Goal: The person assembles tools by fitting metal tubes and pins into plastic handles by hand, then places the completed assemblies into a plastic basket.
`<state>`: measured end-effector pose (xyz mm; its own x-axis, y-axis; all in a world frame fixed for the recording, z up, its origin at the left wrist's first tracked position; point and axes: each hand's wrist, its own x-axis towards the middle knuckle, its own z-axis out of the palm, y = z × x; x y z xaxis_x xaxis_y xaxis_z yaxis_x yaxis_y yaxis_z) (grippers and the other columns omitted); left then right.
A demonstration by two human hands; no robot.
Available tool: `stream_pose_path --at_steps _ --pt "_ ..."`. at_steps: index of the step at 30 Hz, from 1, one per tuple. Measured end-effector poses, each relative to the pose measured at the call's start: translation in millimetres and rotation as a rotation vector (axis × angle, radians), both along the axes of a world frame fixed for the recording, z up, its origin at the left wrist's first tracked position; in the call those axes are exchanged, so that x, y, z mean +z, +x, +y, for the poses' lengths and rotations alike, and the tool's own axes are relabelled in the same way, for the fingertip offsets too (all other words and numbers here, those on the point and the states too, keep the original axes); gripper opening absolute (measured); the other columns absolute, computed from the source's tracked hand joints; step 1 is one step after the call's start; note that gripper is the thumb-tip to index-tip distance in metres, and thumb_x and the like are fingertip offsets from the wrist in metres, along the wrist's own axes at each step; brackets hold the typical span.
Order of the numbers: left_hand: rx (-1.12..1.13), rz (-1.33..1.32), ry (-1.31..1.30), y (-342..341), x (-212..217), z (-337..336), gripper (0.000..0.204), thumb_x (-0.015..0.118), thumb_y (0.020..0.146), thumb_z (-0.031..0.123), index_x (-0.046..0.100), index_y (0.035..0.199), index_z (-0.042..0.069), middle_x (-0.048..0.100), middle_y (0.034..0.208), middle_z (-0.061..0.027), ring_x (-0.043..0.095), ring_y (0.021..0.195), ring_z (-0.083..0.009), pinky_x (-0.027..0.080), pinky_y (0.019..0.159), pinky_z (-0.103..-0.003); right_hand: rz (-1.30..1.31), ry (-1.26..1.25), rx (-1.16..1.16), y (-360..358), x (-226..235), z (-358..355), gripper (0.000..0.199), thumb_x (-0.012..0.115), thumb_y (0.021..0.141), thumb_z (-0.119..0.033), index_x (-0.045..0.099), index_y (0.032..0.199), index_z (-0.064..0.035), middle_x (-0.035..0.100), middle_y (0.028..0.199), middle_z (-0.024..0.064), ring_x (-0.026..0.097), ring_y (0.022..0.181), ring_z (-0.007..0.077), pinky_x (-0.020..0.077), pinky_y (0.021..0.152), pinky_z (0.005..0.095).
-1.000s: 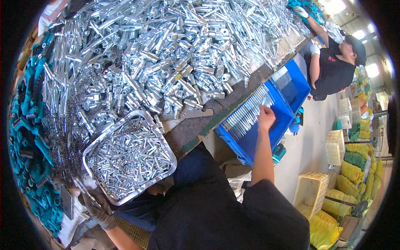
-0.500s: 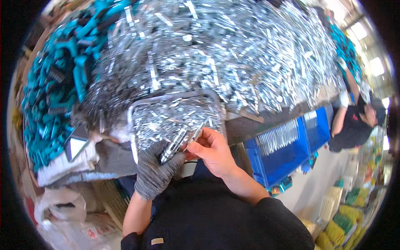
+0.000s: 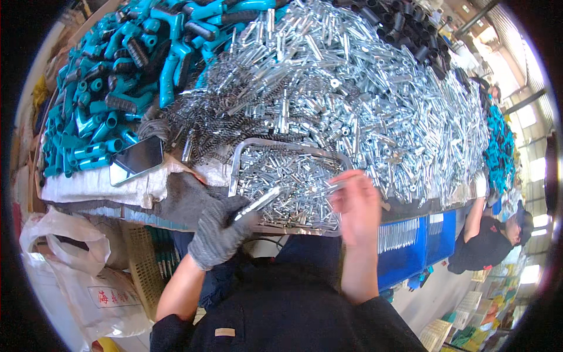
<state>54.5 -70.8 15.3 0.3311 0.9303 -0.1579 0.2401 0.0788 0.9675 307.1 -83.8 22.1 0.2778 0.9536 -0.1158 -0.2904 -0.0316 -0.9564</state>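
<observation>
Metal tray (image 3: 246, 154) sits at the near edge of the bench (image 3: 99, 189), just in front of the person, heaped with small silver pins; that keeps a working portion within reach, apart from the big heap of silver parts (image 3: 375, 100) beyond the tray. Left hand (image 3: 220, 232), in a grey knit glove, is closed around a silver rod (image 3: 258, 203), held tilted just off the tray's near-left corner, likely so the free end faces the other hand. Right hand (image 3: 355, 205), bare and blurred, hovers over the tray's right side, fingers pinching what looks like one pin (image 3: 329, 188). Teal plastic handles (image 3: 126, 76) pile up left of and beyond the tray; a phone (image 3: 136, 159) lies left of it. A co-worker (image 3: 489, 240) bends over blue bins (image 3: 419, 246) far right of the tray.
</observation>
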Motion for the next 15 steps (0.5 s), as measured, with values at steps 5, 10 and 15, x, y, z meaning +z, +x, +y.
stream_pose_path --at_steps 5,10,15 --pt "-0.046 0.103 -0.016 -14.5 6.1 0.2 0.028 0.06 0.085 0.021 0.066 0.097 -0.003 0.063 0.072 -0.0153 0.06 0.062 -0.0204 0.048 0.061 -0.034 0.072 0.154 -0.053 2.4 8.2 11.7 0.016 0.05 0.096 -0.017 0.058 0.097 -0.0028 0.065 0.09 0.0104 0.051 0.063 0.005 0.0435 0.05 0.0181" --pt "-0.036 0.102 -0.002 -9.4 10.8 1.7 0.027 0.06 0.085 0.021 0.066 0.096 -0.003 0.061 0.065 -0.0126 0.058 0.059 -0.018 0.047 0.058 -0.033 0.153 0.009 0.205 -37.0 -2.4 15.4 0.015 0.051 0.095 -0.017 0.058 0.095 -0.0034 0.065 0.089 0.0105 0.049 0.061 0.0042 0.0418 0.049 0.0173" --pt "0.014 -0.006 -0.089 -9.3 6.4 1.1 0.024 0.064 0.083 0.022 0.066 0.092 -0.001 0.06 0.062 -0.0112 0.058 0.056 -0.0184 0.046 0.054 -0.034 0.263 -0.055 0.289 -38.1 -4.5 20.6 0.015 0.052 0.095 -0.017 0.059 0.096 -0.0037 0.066 0.091 0.0109 0.05 0.063 0.0045 0.0414 0.049 0.0166"
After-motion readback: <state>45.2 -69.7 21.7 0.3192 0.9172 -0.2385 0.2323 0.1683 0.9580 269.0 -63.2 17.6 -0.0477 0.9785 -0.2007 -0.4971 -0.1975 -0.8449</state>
